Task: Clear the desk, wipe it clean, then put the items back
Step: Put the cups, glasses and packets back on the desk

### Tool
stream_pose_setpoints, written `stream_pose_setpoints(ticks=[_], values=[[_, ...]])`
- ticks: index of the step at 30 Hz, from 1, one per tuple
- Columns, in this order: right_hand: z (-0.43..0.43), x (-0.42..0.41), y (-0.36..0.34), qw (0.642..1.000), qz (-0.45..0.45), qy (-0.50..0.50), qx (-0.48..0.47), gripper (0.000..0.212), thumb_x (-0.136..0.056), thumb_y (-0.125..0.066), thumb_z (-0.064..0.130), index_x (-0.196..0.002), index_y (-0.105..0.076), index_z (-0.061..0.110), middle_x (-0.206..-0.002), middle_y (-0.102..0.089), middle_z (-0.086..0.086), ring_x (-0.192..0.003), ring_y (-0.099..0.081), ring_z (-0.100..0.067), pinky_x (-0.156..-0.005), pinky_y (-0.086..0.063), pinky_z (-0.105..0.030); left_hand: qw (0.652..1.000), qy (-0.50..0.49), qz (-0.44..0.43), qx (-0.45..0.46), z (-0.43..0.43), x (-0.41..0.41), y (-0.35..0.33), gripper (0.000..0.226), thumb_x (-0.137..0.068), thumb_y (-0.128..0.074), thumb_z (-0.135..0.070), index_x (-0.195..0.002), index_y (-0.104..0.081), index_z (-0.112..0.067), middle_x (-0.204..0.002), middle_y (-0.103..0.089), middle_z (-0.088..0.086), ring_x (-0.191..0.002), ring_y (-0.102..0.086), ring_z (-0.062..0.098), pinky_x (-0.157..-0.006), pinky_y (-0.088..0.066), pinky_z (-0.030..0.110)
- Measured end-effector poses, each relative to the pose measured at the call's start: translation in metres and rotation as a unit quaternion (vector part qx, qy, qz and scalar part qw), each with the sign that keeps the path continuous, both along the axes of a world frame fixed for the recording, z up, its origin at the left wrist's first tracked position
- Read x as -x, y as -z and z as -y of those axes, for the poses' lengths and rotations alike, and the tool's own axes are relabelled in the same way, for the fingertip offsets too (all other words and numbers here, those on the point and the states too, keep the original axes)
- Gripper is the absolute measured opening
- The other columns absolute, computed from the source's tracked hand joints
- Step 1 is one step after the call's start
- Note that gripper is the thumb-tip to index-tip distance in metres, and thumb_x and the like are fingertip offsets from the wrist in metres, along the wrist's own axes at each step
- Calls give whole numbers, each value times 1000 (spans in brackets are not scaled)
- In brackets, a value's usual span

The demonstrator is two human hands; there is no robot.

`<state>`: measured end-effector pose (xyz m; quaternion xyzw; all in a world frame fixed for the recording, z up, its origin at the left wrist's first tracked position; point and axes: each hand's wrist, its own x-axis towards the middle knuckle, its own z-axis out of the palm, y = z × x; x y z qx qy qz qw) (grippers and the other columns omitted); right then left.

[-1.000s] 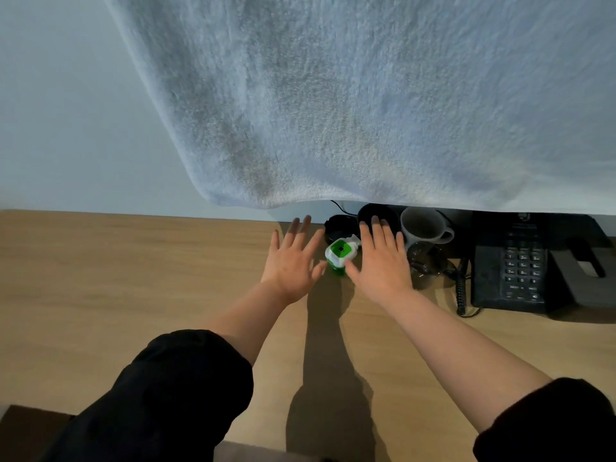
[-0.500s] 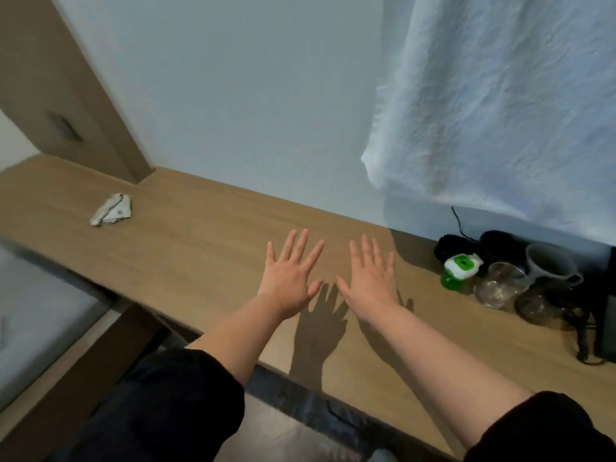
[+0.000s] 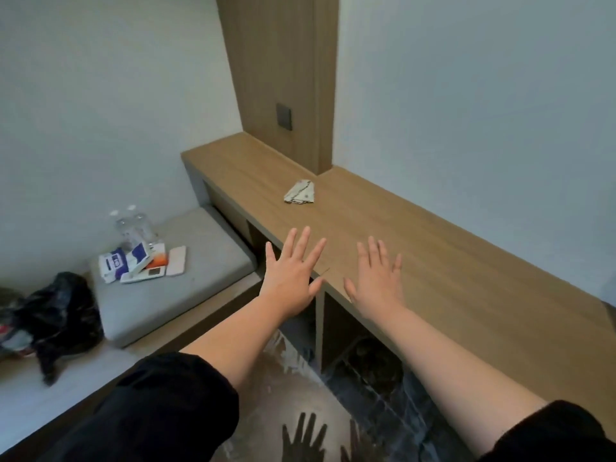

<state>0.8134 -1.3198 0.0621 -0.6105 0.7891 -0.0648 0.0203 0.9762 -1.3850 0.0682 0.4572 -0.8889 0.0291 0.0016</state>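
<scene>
1. Left hand [image 3: 293, 278] and right hand [image 3: 376, 285]: both spread flat, fingers straight, nothing held. Left over the front edge of the tabletop [image 3: 466, 278], right just inside that edge. Touching the wood or hovering above it: cannot tell.
2. Farther along the same tabletop, well apart from both hands and near the foot of the wooden pillar: a crumpled rag [image 3: 300, 194], roughly on the left hand's line.
3. Probably light, soft and limp, with nothing stiff, slippery or breakable about it. Best pinched at the raised middle fold or gathered from above with all fingers, not scraped up by a flat edge.
4. Off to the left and lower, on a grey cushion [image 3: 206, 285]: bottles [image 3: 131, 225], packets [image 3: 116, 261] and a phone [image 3: 176, 260], presumably cleared off and waiting to go back.
</scene>
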Motion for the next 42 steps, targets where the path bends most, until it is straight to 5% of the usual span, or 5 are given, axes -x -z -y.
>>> stream_pose_setpoints(ticks=[11,33,42], values=[[112,-87,3,995,-31,-97,-9,73,-96,-43,42,-154,-7,16,-161,5,-11,-148,7,-27,-116,0,-55,997,-72,-18,-6,87,-95,6,71,-101,-35,-47,-155,9,-32,-163,19,3,-149,17,26,-115,-1,62],[475,-323,54,971,-10,-228,-72,75,-97,-39,45,-154,-2,14,-161,8,-12,-148,8,-27,-117,-1,-54,959,-270,-7,-84,395,-344,57,66,-104,-29,-42,-154,12,-30,-161,22,6,-149,20,27,-117,0,58],[553,-438,85,970,6,-206,-131,74,-97,-40,42,-153,-1,12,-161,7,-12,-148,9,-27,-117,2,-52,956,-263,-3,-127,482,-480,95,68,-104,-29,-43,-155,13,-27,-161,23,7,-149,19,28,-118,-2,57]])
